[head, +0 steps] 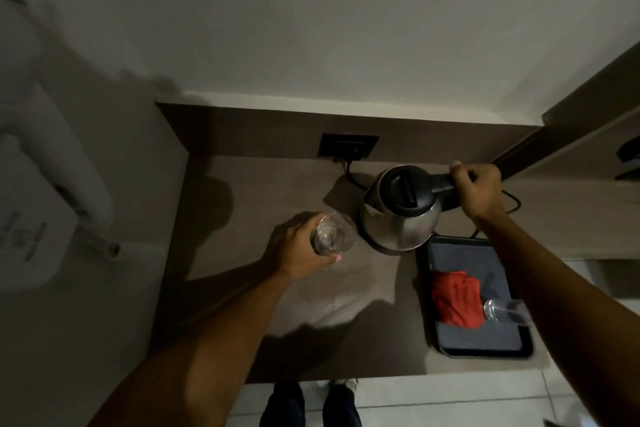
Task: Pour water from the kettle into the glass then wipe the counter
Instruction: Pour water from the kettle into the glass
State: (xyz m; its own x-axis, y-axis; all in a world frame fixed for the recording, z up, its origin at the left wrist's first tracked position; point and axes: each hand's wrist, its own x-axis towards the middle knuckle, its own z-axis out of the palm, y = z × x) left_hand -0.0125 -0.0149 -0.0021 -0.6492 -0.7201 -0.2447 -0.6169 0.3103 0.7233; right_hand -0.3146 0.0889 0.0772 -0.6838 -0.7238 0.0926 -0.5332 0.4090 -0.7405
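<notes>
A steel kettle (398, 218) with a black lid and handle is tipped left, its spout close to a clear glass (334, 232). My right hand (479, 189) grips the kettle's black handle. My left hand (303, 246) is wrapped around the glass, holding it just above the brown counter (242, 236). A little water shows in the glass; no stream is visible. A wet patch (332, 291) glistens on the counter below the glass. A red cloth (457, 298) lies folded on a dark tray (485, 347) at the right.
A second clear glass (505, 312) lies on its side on the tray beside the cloth. A black wall socket (348, 146) with the kettle's cord sits at the counter's back. A white wall-mounted dryer (52, 166) hangs at the left. A shelf edge (571, 135) juts out at upper right.
</notes>
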